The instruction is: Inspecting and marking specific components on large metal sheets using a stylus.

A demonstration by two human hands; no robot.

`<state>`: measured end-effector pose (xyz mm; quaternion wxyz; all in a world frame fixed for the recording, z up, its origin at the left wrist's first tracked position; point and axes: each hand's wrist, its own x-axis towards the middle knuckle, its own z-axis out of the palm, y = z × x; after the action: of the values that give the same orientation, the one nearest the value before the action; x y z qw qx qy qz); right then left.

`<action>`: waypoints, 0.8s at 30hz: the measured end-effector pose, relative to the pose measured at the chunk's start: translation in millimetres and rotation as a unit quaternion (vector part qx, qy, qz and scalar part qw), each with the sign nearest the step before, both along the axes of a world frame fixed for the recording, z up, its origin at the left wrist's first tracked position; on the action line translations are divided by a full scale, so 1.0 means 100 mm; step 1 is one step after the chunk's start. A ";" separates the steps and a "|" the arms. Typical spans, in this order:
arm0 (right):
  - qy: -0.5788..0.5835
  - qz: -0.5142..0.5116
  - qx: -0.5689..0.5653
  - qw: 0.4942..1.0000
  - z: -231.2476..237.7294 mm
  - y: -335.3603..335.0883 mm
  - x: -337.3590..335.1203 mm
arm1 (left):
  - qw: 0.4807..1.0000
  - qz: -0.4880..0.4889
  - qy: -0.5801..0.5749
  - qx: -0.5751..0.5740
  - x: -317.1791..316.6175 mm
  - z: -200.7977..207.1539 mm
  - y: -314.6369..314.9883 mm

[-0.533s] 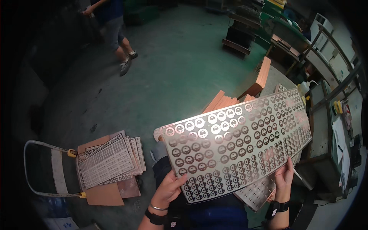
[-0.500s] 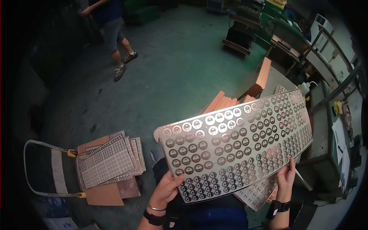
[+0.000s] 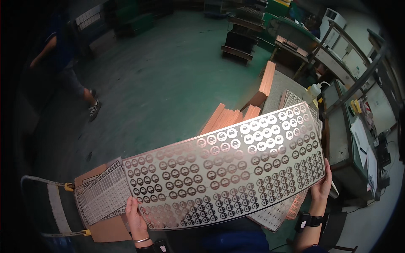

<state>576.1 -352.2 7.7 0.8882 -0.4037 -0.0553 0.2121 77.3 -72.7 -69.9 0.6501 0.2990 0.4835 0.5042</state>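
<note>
Sheet (image 3: 228,168) of shiny material, printed with rows of round marks, held tilted in front of the wearer by two bare hands.
From left to right: a person (image 3: 69,63) in dark clothes on the green floor; a trolley (image 3: 57,206) bearing similar sheets (image 3: 105,192); the left hand (image 3: 137,217), grasping the held sheet's lower left edge; reddish-brown stacks (image 3: 228,120) beyond its top edge; a squeeze bottle (image 3: 312,91); the right hand (image 3: 322,185), gripping the lower right edge.

Lg silvery panel (image 3: 228,168) w/ rows of round marks (glare nr top edge) is held aslant, R end higher
</note>
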 end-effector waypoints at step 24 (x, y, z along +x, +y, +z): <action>-0.232 0.123 -0.193 0.945 0.29 0.31 -0.03 | 0.965 0.155 -0.033 0.208 -0.61 0.36 0.21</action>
<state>573.3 -321.0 36.3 0.7226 -0.5960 -0.2672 0.2262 16.6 -51.6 -33.8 0.5031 0.3324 0.3870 0.6976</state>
